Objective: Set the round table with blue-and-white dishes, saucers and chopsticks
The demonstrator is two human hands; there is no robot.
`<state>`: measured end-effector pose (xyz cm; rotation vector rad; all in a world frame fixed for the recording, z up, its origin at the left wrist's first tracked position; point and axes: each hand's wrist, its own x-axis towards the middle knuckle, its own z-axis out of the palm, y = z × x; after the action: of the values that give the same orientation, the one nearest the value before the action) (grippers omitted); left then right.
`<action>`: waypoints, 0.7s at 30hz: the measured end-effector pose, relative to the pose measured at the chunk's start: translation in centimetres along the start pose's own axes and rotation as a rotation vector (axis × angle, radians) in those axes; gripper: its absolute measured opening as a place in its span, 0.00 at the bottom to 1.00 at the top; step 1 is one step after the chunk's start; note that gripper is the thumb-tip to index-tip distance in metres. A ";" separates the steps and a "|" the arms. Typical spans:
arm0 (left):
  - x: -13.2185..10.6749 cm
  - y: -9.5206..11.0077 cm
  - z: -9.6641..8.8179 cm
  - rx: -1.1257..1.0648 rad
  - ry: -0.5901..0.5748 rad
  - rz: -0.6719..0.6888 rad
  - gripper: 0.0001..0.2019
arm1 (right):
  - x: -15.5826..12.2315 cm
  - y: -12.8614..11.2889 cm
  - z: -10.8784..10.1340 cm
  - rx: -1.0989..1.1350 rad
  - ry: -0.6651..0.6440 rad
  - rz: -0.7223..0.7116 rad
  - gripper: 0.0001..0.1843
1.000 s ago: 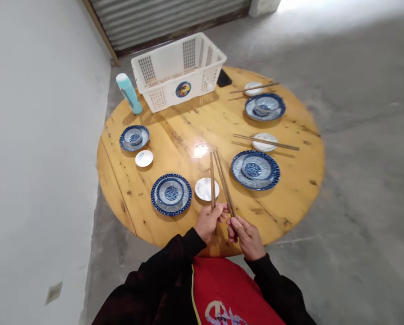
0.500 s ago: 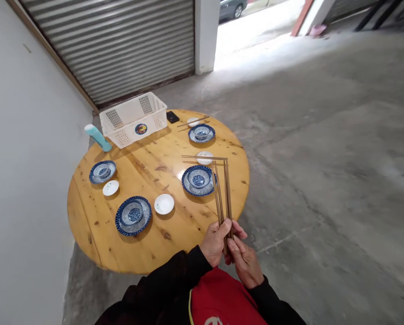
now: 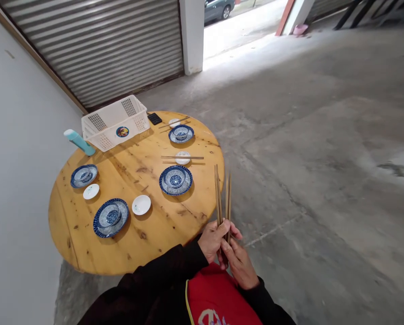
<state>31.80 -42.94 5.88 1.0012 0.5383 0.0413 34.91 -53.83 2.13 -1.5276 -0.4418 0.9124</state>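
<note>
Several brown chopsticks (image 3: 218,194) stand upright between my two hands, beyond the near right edge of the round wooden table (image 3: 127,253). My left hand (image 3: 213,241) is closed around them, thumb across the front. Lower down, my right hand (image 3: 240,262) pinches their bottom ends, which the fingers partly hide. Nearest on the table is a blue-patterned plate with a bowl (image 3: 175,180) on it. Behind that, a pair of chopsticks (image 3: 197,157) lies across a small white dish (image 3: 182,155). At the near left sit another plate and bowl (image 3: 110,216) and a white dish (image 3: 141,205).
A white plastic basket (image 3: 103,142) stands at the table's back, with a turquoise bottle-like object (image 3: 80,142) to its left and a black phone-like object (image 3: 154,118) to its right. More place settings sit at far left (image 3: 84,176) and far right (image 3: 181,133). A wall (image 3: 16,180) borders the left.
My view has swung right, so the table sits further left. The chopsticks in my hands have moved off the table's edge relative to the view and spread into two groups.
</note>
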 end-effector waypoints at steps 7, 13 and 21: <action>6.1 0.4 1.3 -0.054 -0.076 -0.085 0.31 | 4.1 0.2 -4.2 -0.014 0.002 0.037 0.34; 12.9 2.9 1.8 -0.327 -0.040 -0.082 0.31 | 9.4 -1.2 -8.3 -0.046 -0.065 0.128 0.26; 17.9 7.9 -0.3 -0.492 0.231 0.061 0.25 | 19.2 -5.5 -10.1 -0.445 -0.501 0.022 0.28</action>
<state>48.84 -33.41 4.82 0.5330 0.6683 0.3323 55.58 -45.33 1.29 -1.6924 -1.0450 1.2783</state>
